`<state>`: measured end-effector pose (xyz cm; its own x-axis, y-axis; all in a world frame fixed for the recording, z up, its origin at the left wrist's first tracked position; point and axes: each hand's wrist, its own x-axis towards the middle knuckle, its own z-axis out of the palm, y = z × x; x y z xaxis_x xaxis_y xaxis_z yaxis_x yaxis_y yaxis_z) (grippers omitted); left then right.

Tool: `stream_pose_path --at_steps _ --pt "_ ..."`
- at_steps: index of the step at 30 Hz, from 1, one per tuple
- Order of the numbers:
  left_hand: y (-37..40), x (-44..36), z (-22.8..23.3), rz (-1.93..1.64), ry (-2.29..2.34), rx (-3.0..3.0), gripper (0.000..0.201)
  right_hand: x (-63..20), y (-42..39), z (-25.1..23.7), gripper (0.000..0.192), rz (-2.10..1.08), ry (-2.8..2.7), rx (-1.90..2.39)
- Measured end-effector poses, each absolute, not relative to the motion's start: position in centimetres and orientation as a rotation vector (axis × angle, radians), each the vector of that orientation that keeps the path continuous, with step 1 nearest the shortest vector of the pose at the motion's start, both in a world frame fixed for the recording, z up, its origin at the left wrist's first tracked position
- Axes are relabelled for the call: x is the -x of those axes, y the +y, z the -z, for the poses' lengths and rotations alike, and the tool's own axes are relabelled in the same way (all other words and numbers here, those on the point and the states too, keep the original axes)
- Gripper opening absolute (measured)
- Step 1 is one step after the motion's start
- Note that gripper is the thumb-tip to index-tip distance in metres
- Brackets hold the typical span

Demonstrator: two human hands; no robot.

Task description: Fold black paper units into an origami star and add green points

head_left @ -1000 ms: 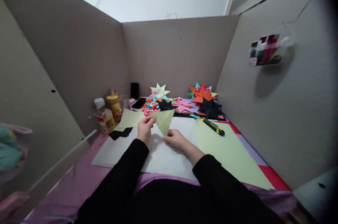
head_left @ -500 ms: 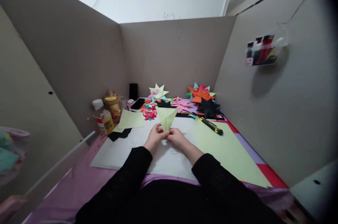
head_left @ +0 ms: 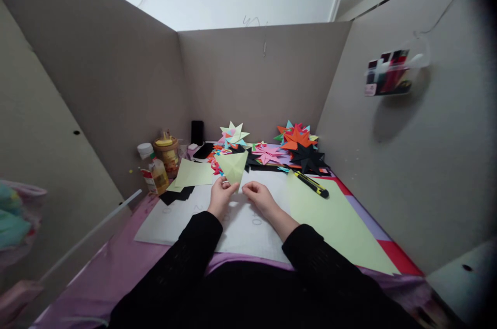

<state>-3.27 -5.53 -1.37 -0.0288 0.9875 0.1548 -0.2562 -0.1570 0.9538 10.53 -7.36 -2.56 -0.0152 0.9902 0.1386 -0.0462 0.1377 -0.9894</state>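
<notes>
A folded piece of pale yellow-green paper point(head_left: 233, 166) stands up in front of me, wide at the top and narrowing downward. My left hand point(head_left: 221, 195) is closed on its lower part, thumb in front. Just right of the paper's lower tip is my right hand point(head_left: 259, 197), its thumb and fingertips pinched together with a small gap to the paper. I see nothing between those fingertips. Under both hands lies a large white sheet point(head_left: 178, 223) with pencilled numbers.
Folded paper stars, including an orange one point(head_left: 298, 136) and a black one point(head_left: 307, 157), are piled at the back. A yellow-black utility knife point(head_left: 311, 184) rests on a large pale green sheet point(head_left: 337, 225). Leftward are loose yellow-green papers point(head_left: 194, 173), a glue bottle point(head_left: 157, 174) and grey partitions point(head_left: 256, 80).
The paper has tilted and shifted left with my left hand. My right hand has come off its lower tip; both hands held it before.
</notes>
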Motion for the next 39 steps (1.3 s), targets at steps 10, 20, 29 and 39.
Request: stream_pose_path --at_steps 10,20,29,39 --pt "-6.9 2.2 1.4 -1.174 0.978 -1.292 0.032 -11.1 -6.8 2.4 0.032 -1.151 -1.041 0.973" --pt "-7.1 2.4 1.2 -1.129 1.059 -1.394 0.017 -10.8 -6.3 2.9 0.04 -1.257 -0.851 0.933" --pt "-7.1 2.6 1.5 -1.068 1.087 -1.408 0.016 -15.4 -4.1 1.1 0.032 -1.11 -0.587 0.838" --pt "-6.6 2.6 1.4 -1.131 1.054 -1.323 0.027 -12.7 -5.7 1.5 0.04 -1.264 -0.743 0.868"
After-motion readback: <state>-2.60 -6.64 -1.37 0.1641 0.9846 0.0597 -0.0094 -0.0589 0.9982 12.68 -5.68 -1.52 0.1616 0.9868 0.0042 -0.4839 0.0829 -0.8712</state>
